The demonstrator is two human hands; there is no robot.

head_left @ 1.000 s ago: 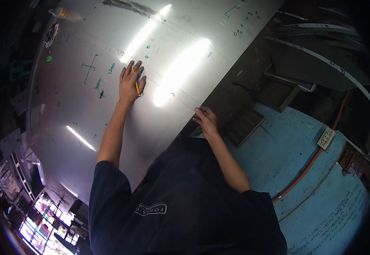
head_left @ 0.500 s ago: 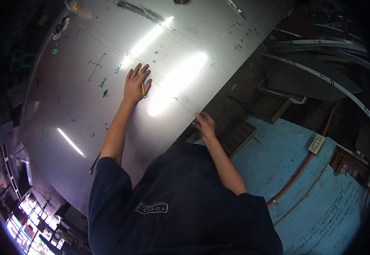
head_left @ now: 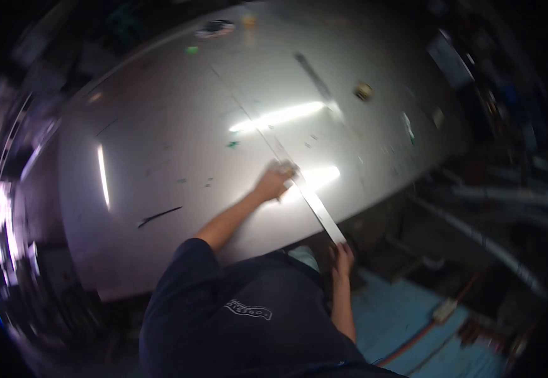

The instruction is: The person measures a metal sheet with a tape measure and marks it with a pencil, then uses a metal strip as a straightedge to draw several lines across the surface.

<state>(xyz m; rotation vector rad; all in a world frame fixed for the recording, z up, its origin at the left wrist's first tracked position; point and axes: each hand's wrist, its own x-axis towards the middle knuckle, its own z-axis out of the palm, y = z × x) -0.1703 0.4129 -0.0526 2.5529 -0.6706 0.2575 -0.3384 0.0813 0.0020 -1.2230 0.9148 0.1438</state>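
Head view: a pale strip point(head_left: 322, 213) stretches between both hands point(head_left: 276, 181) point(head_left: 344, 259).

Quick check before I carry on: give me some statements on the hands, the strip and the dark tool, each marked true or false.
1. The right hand is at the near end of the pale strip. True.
2. The left hand is over the metal sheet. True.
3. A slim dark tool lies on the metal sheet. True.
4. The slim dark tool lies to the right of the pale strip in the view. False: it lies to the left.
5. The right hand holds the slim dark tool. False: neither hand touches it.
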